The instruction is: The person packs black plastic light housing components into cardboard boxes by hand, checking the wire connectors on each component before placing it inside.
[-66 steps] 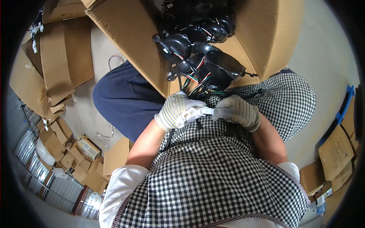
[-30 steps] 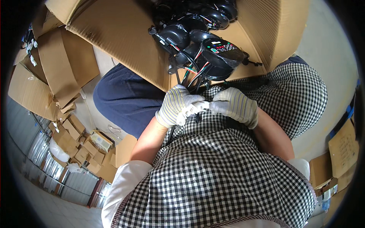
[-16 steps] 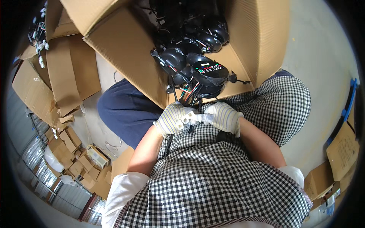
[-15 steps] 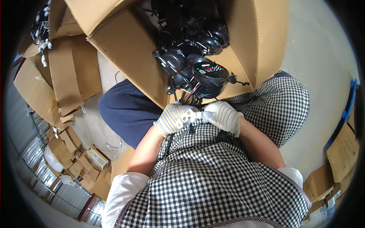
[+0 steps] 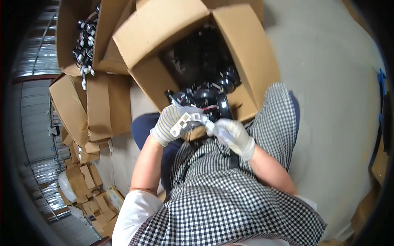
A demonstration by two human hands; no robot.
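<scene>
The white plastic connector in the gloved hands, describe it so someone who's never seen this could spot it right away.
Start at the big open cardboard box full of black round parts, directly ahead of the person. Just below its near edge the two gloved hands meet; the left hand and right hand pinch the white connector between them. It is the only small white blocky piece there; the parts behind it are black.

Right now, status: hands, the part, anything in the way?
Left hand gloved, gripping white connector. Right hand gloved, pinching its other end. Open box of black parts just ahead, nothing between.
</scene>
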